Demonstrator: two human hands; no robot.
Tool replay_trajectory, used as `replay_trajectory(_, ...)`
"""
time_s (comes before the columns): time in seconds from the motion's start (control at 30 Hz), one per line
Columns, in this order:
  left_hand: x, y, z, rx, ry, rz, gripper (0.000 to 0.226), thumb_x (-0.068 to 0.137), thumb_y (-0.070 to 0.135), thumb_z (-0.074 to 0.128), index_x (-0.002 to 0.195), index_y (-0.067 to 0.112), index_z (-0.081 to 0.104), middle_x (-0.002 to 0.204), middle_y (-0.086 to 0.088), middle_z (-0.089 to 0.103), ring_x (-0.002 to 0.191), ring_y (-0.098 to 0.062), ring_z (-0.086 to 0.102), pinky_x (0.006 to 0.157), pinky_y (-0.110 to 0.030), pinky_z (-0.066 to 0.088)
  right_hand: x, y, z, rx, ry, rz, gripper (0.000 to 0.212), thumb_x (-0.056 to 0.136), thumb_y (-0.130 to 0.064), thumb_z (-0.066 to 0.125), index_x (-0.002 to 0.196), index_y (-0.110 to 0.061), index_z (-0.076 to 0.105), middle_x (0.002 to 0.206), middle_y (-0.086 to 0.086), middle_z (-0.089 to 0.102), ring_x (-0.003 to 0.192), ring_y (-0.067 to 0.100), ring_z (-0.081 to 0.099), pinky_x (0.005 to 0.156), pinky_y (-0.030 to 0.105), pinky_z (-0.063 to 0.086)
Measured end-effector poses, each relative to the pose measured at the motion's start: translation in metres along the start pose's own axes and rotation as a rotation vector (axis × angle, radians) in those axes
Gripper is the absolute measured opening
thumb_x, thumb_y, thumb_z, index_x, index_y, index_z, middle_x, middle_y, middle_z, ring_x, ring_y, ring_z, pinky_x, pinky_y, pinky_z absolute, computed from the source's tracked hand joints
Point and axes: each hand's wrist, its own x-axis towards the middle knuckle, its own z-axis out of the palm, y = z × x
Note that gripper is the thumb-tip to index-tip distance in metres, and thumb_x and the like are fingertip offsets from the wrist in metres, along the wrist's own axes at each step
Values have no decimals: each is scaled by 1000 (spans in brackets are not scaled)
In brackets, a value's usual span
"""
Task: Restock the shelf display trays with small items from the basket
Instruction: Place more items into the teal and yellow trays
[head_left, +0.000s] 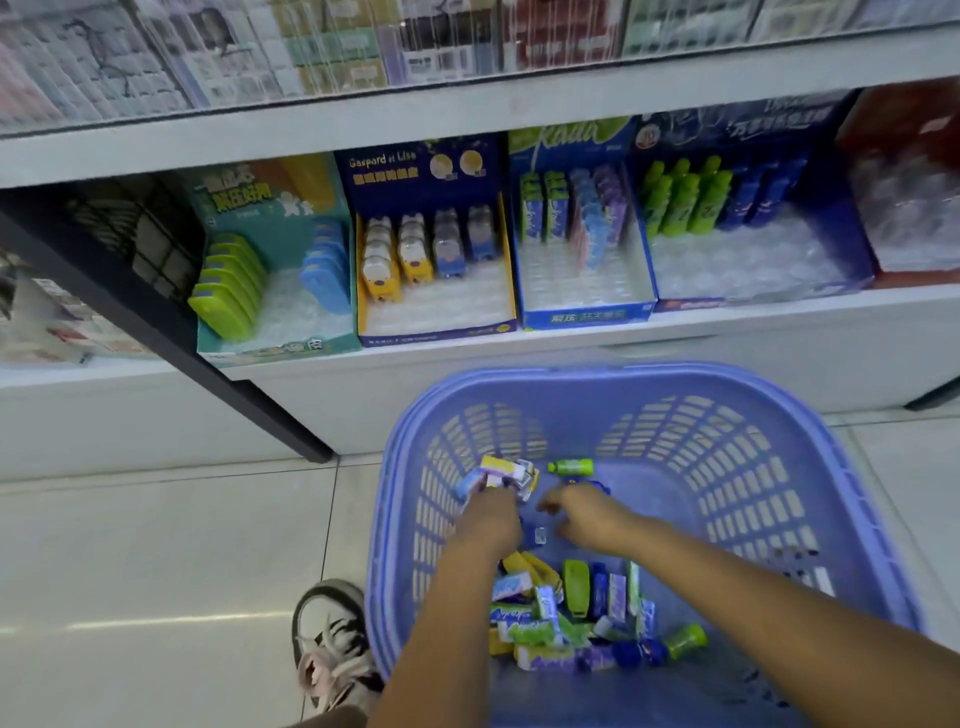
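reaching both hands into the purple slotted plastic basket (727, 467) on the pale tiled floor (156, 545).
the left hand (491, 519) is gripping a cluster of small yellow, white and blue boxes (498, 475) near the basket's far-left wall; the right hand (587, 514) is hovering just beside it, fingers curling, and i cannot tell whether it is holding anything. a heap of packets and bottles (571, 618) is lying toward the near side, with bare basket floor opening to the right. the cardboard display trays (587, 317) are sitting along the white shelf edge (779, 319).
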Motion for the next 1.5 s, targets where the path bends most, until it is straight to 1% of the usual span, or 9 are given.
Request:
replay_trajectory(0.3, 36, -9, 23, -124, 229, 2, 55, 89, -1, 44, 141, 20, 43, 142, -10, 41, 130, -30, 38, 104, -44, 38, 23, -1, 42, 107, -34, -88, 37, 93, -18, 53, 128, -8, 47, 115, 19, 59, 102, 33, 58, 82, 40, 47)
replay_trajectory(0.5, 50, -8, 38, -99, 382, 58, 60, 85, -2, 47, 138, 26, 45, 138, -3, 41, 125, -23, 36, 98, -32, 34, 27, 21, 17, 96, -126, 95, 6, 84, -13, 58, 82, -18, 59, 108, 14, 64, 89, 18, 56, 77, 26, 41)
replay_trajectory(0.57, 53, -8, 43, -72, 435, 57, 52, 88, 5, 50, 134, 30, 49, 131, -3, 44, 120, -23, 39, 97, -30, 33, 30, 30, 5, 162, -113, 129, 22, 82, -9, 60, 67, -21, 49, 93, 13, 64, 79, 15, 53, 70, 27, 43)
replay_trajectory(0.67, 58, -7, 49, -23, 500, 49, 46, 91, 11, 52, 132, 32, 51, 125, -3, 47, 116, -23, 41, 96, -29, 32, 25, 42, -16, 502, -136, 170, 19, 84, 1, 59, 77, -14, 50, 68, 6, 53, 57, 14, 53, 55, 26, 45)
replay_trajectory(0.83, 66, -6, 52, -22, 515, 62, 37, 91, 26, 55, 128, 33, 53, 121, -1, 47, 116, -22, 40, 97, -31, 30, 5, 51, -43, 1156, -263, 162, 29, 88, 5, 54, 107, -16, 52, 68, 6, 55, 50, 10, 56, 48, 19, 42)
replay_trajectory(1.07, 68, -1, 54, -96, 430, 116, 24, 97, 32, 48, 111, 21, 65, 119, -4, 51, 112, -25, 43, 92, -39, 36, -23, 35, -74, 1317, -168, 60, 6, 89, -10, 59, 90, -15, 55, 81, 0, 62, 55, 9, 49, 53, 18, 40)
replay_trajectory(1.23, 50, 11, 29, -620, 301, 52, 25, 100, 22, 44, 82, 8, 54, 87, -31, 61, 72, -22, 51, 69, -39, 43, -51, 22, -106, 1220, -57, -5, 24, 85, 9, 40, 85, -11, 54, 100, 18, 68, 74, 16, 52, 61, 22, 39)
replay_trajectory(1.4, 24, 28, -26, -1386, 55, -25, 28, 101, 23, 42, 84, 9, 59, 65, -9, 64, 51, -17, 59, 48, -26, 53, -71, -13, -140, 1312, 123, -176, 24, 86, 8, 38, 83, -10, 54, 95, 17, 69, 71, 16, 53, 59, 22, 39)
replay_trajectory(1.5, 5, 25, -58, -1421, 45, 106, 25, 97, 28, 50, 83, 11, 63, 58, 0, 61, 42, -8, 50, 40, -19, 40, -79, -41, -162, 1301, 268, -293, 22, 90, 3, 37, 86, -12, 53, 84, 13, 71, 68, 17, 50, 49, 18, 37)
